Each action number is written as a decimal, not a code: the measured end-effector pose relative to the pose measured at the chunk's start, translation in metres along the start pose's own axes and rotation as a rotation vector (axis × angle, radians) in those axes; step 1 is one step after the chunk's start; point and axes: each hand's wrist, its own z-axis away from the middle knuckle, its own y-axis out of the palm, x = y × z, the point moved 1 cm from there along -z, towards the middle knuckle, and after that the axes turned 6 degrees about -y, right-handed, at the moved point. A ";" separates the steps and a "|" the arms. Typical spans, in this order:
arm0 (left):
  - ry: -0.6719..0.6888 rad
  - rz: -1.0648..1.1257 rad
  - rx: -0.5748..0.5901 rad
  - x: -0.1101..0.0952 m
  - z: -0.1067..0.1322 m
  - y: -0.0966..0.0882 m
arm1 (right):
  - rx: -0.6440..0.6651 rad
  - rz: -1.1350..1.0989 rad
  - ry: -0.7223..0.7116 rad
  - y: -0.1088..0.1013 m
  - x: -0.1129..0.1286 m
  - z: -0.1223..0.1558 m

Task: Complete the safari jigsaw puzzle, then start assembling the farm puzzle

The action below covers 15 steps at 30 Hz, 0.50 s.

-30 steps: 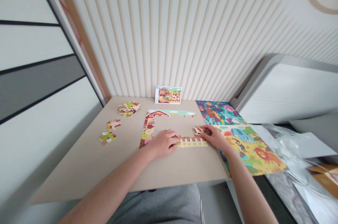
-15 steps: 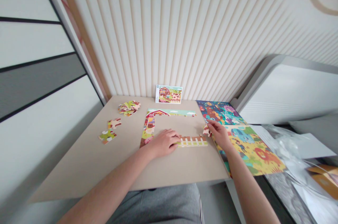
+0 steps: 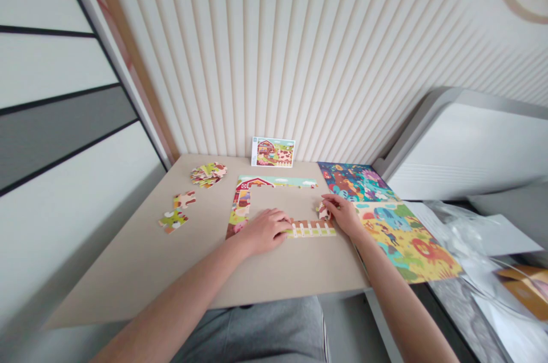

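My right hand (image 3: 343, 216) pinches a puzzle piece (image 3: 322, 212) with brown and cream patches, just above the right end of the fence strip (image 3: 310, 229). My left hand (image 3: 268, 230) rests flat with fingers stretched out, its fingertips on the left part of that strip. Joined pieces form a partial puzzle frame: a sky and barn edge (image 3: 282, 182) along the top, and a left side (image 3: 238, 209) partly covered near its bottom by my left hand and forearm.
A heap of puzzle pieces (image 3: 208, 173) lies at the table's back left, with two loose pieces, one brown-patched (image 3: 185, 199) and one green (image 3: 173, 220), nearer. A picture card (image 3: 273, 153) leans on the ribbed wall. Two colourful boards (image 3: 411, 243) cover the right side.
My right hand has moved left with the puzzle piece, from beyond the fence strip's right end to just above it. My left hand has stayed in place.
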 end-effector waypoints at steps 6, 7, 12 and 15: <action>-0.003 0.003 0.005 -0.001 0.000 -0.001 | 0.026 0.222 -0.076 0.003 0.001 -0.004; -0.004 0.002 0.004 -0.001 0.000 -0.001 | 0.024 0.247 -0.099 0.003 0.002 -0.004; -0.006 0.006 0.002 0.001 0.000 0.000 | 0.034 0.167 -0.106 0.005 0.006 -0.003; -0.009 0.006 0.001 0.001 0.001 0.001 | -0.022 0.029 -0.032 0.001 0.004 0.001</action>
